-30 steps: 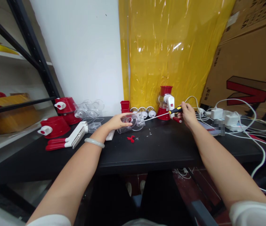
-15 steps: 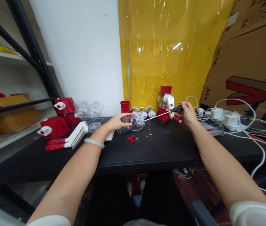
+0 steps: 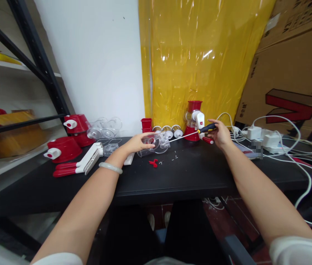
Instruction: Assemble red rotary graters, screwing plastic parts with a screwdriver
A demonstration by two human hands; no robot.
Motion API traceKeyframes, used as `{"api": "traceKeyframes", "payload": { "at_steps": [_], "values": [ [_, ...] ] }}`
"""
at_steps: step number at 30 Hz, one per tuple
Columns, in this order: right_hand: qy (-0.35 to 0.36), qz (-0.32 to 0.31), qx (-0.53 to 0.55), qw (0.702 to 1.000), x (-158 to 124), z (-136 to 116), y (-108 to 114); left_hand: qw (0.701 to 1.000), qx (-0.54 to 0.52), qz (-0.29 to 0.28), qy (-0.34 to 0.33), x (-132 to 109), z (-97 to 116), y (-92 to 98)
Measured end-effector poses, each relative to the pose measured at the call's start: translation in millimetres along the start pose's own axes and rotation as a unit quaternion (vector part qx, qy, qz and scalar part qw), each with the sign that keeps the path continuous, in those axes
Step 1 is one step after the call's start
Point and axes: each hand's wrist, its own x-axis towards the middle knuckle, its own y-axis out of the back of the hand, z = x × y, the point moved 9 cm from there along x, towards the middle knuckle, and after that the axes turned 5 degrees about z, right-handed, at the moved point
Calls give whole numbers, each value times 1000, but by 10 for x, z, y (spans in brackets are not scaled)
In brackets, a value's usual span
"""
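On the black table a clear plastic grater housing (image 3: 161, 148) lies on its side, and my left hand (image 3: 138, 142) is closed round its left end. A long-shafted screwdriver (image 3: 206, 128) with a black and yellow handle is in my right hand (image 3: 222, 136). Its handle rests among my fingers, some of which are lifted off it. The shaft slants left and its tip is at the right end of the clear housing; what the tip touches is too small to see. In front of the housing lie a small red wing-shaped part (image 3: 153, 163) and several screws (image 3: 175, 157).
Behind the housing are a red hopper (image 3: 146, 124) and grater drums (image 3: 167, 131). An assembled red-and-white rotary grater (image 3: 194, 117) stands near the screwdriver. Red bases (image 3: 64, 149), white handle parts (image 3: 91, 158) and clear housings (image 3: 107, 127) lie left. Chargers and white cables (image 3: 272, 140) spread right.
My right-hand fingers have opened a little around the screwdriver handle and shifted slightly right. My left hand and the clear housing have stayed in place.
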Motion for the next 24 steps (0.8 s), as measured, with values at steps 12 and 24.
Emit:
{"api": "traceKeyframes", "payload": {
  "at_steps": [12,24],
  "values": [
    [51,6,-70,996,17,-41,34,1000,-10,-2,9,0,-30,-1],
    [4,-32,-19,999,22,16,-33,1000,-10,3,14,6,-55,17]
  ]
}}
